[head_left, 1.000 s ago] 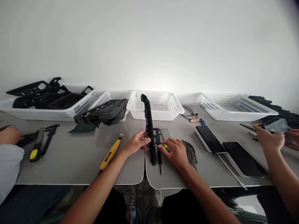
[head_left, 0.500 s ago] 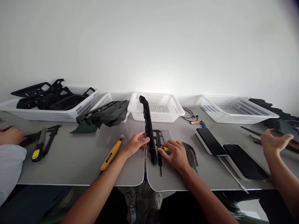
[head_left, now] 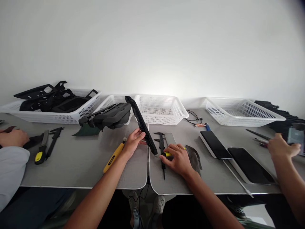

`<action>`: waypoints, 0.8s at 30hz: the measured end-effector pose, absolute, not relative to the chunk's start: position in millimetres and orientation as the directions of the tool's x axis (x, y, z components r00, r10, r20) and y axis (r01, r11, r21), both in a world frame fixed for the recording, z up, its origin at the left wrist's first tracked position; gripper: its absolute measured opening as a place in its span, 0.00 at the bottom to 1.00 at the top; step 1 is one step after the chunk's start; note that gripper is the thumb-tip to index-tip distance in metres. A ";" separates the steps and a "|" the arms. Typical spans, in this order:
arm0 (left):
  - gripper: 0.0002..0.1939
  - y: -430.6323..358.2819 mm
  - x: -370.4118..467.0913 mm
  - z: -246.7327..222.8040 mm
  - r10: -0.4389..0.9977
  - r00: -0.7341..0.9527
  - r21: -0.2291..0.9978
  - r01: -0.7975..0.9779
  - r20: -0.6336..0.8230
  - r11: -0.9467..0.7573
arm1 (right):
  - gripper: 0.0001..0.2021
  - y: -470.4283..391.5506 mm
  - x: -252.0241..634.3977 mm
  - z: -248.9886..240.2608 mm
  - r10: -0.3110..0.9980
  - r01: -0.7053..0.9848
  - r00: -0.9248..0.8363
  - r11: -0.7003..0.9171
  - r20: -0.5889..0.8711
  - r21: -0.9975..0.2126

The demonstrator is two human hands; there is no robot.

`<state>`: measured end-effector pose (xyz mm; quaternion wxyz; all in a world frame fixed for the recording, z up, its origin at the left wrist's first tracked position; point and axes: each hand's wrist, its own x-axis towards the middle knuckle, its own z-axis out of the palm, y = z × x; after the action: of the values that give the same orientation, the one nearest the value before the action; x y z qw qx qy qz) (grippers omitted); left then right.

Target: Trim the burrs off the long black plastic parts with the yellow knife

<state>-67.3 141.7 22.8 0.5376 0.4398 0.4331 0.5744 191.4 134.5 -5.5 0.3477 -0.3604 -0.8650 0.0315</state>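
My left hand (head_left: 134, 143) is closed on a long black ribbed plastic trim piece (head_left: 143, 124), which is held up at a slant, its top leaning left. Its lower end comes close to the tip of a yellow-and-black-handled knife (head_left: 168, 154) in my right hand (head_left: 177, 158). Most of the handle is hidden in my fingers, and the short blade is hard to make out. Below and between my hands lies a black caliper (head_left: 161, 148). A yellow pen-shaped power tool (head_left: 113, 158) rests beside my left forearm, partly covered.
White baskets (head_left: 160, 120) line the wall; a stack of black parts (head_left: 111, 116) lies on one. A dark grey cloth (head_left: 194, 159) and phone-like slabs (head_left: 215, 144) are on the right. Co-workers' hands (head_left: 15, 138) (head_left: 281, 148) are at both sides.
The trim piece has tilted, its top swinging left and its lower end rising slightly off to the left. My left hand has shifted left with it; my right hand has barely moved.
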 end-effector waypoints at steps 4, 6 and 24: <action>0.28 141.2 -64.9 19.5 0.999 -0.013 0.970 -0.241 0.033 -0.035 | 0.17 134.5 191.7 -4.5 0.625 0.575 -0.478 0.754 0.617 -0.319; 0.31 139.7 -60.4 16.8 0.998 0.055 0.970 -0.243 0.014 0.000 | 0.17 134.9 192.0 -4.4 0.634 0.586 -0.445 0.740 0.632 -0.330; 0.34 134.9 -49.0 10.8 0.956 0.289 0.980 -0.168 -0.056 0.108 | 0.17 135.9 192.8 -5.5 0.698 0.655 -0.431 0.678 0.573 -0.334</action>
<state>-49.0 134.9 10.8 0.6302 0.4971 0.3961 0.4459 192.8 135.9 -5.5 0.3531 -0.4000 -0.8452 0.0304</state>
